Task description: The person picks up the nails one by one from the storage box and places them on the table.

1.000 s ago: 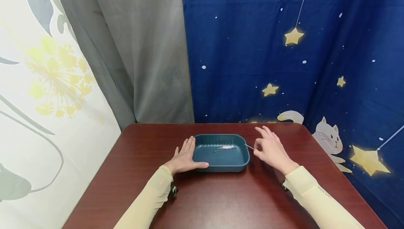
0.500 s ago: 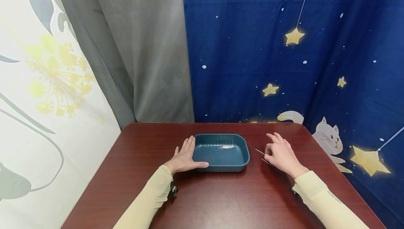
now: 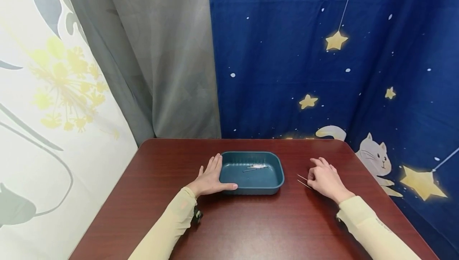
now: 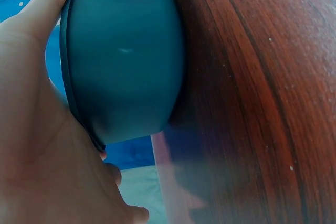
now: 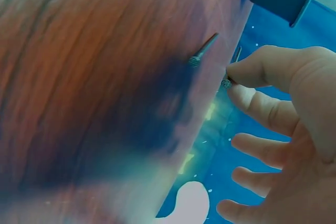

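Observation:
My left hand (image 3: 209, 177) rests on the left end of a teal plastic box (image 3: 251, 191), fingers straight along its side and thumb over the front rim. Several thin metal nails (image 3: 256, 167) lie inside on the box floor. Right of the box, my right hand (image 3: 327, 180) pinches a nail (image 5: 226, 83) between thumb and index finger, its round textured head showing below the fingertips in the right wrist view. The other fingers of that hand are spread apart. Another nail (image 5: 203, 50) lies on the table close to the pinched one.
Everything stands on a dark red wood-grain table (image 3: 251, 228). Its far edge runs close behind the box. Beyond that hang a grey curtain (image 3: 179, 73) and a blue curtain (image 3: 269, 73) with stars; a pale patterned surface (image 3: 53, 132) is at the left.
My right hand has moved away from the box's right rim, rightward and toward me, with the nail still pinched. The nail on the table has come into view beside it. My left hand stays put.

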`<state>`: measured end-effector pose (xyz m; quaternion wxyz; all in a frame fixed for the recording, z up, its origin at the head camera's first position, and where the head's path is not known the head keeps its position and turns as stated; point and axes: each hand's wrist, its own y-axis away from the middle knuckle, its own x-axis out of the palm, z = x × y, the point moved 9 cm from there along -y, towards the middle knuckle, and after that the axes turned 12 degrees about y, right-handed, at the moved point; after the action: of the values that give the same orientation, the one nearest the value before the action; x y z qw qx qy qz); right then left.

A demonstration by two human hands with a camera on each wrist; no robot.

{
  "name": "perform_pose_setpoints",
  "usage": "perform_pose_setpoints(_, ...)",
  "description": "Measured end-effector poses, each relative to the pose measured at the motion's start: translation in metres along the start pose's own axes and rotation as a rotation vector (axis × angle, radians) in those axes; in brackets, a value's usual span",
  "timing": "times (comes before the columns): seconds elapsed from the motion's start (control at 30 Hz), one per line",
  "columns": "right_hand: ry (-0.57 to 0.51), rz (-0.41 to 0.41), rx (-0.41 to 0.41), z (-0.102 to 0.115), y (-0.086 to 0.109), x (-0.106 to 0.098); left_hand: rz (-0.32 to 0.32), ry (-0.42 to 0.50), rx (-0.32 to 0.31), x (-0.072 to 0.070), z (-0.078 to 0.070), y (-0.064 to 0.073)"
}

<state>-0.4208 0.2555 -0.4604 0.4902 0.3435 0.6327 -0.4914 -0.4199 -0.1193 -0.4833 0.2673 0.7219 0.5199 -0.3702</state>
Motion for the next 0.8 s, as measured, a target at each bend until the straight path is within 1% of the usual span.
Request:
perform_pose_setpoints(0.3,0.003,0.030,0.011,-0.006,0.003,0.009,-0.001,0.004,0.001,-0.001,-0.001,0.000)
perform_pose_setpoints(0.47,0.004,0.052,0.017,-0.008,0.006,0.015,-0.002,0.017,-0.003,0.001,0.000,0.000)
perform_pose_setpoints(0.8,-0.001,0.054,0.026,-0.009,0.008,0.018,0.000,0.016,-0.005,0.003,0.002,-0.002)
